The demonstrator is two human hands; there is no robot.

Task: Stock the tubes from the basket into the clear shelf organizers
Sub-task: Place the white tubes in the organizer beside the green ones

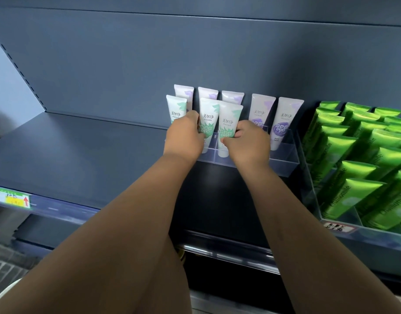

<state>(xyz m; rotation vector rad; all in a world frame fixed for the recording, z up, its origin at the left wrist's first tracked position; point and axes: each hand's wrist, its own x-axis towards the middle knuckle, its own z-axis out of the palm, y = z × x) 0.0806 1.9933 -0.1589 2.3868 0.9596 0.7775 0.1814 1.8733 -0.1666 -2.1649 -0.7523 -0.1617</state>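
Tubes [229,123] are looking light, soft, slick-ish, so mid-body's probably the spot: right hand [247,143] is pinching one there, left hand [183,137] is gripping its neighbour.

A leaf-printed tube [207,123] is gripped by the left hand [183,134], and a second leaf-printed tube [230,128], at its 3 o'clock, by the right hand [247,143]. Both are stood in the clear organizer [283,164]. Purple-printed tubes [283,123] are ranged at 3 o'clock, and bright green tubes [353,189] are racked farther that way.
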